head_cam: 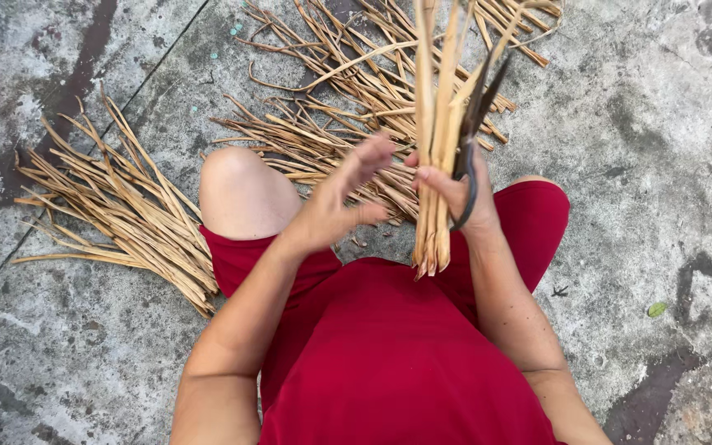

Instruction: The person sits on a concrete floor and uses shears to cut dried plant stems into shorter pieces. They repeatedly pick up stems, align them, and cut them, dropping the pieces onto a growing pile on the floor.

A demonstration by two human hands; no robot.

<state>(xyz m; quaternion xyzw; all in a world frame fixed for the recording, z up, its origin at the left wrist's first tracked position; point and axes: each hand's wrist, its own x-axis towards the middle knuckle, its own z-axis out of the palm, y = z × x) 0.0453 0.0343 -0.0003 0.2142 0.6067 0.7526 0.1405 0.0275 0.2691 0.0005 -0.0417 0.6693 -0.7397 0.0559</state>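
Note:
My right hand (457,191) grips an upright bundle of dried tan stalks (436,124), cut ends pointing down toward my lap. A dark pair of scissors (473,140) is held in the same hand alongside the bundle, blades pointing up. My left hand (341,198) hovers just left of the bundle with fingers spread, holding nothing. I sit on the concrete floor in red clothing (389,346), left knee (241,189) bare.
A loose pile of dried stalks (348,107) lies on the floor ahead of my knees. A second, neater heap of stalks (125,214) lies to my left. The stained concrete floor (653,124) surrounds me, with a small green leaf (658,309) at right.

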